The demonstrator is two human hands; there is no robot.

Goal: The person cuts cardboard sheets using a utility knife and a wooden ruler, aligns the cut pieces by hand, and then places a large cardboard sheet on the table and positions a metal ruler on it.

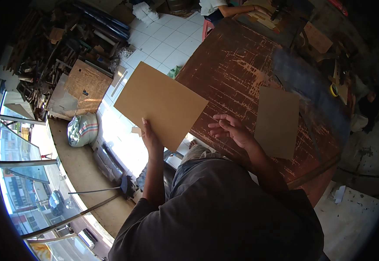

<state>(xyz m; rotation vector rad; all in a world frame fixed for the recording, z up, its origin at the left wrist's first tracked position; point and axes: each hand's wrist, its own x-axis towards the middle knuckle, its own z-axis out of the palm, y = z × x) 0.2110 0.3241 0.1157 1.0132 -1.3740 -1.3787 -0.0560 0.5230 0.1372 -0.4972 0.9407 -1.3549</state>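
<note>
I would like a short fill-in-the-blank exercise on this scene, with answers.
1. The brown sheet is gripped by the person's ____ hand.
2. The other hand holds ____.
3. The worn table stands to the ____ of the striped sack.
4. The floor tiles are ____ in colour.

Missing words: left; nothing; right; white.

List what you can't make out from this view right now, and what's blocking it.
All in the head view:
Left hand: most fingers, hidden behind the held board.
Held board's underside: faces away from the camera.
Table: part covered by the second board.
Co-worker: head, cut off by the top edge.
</note>
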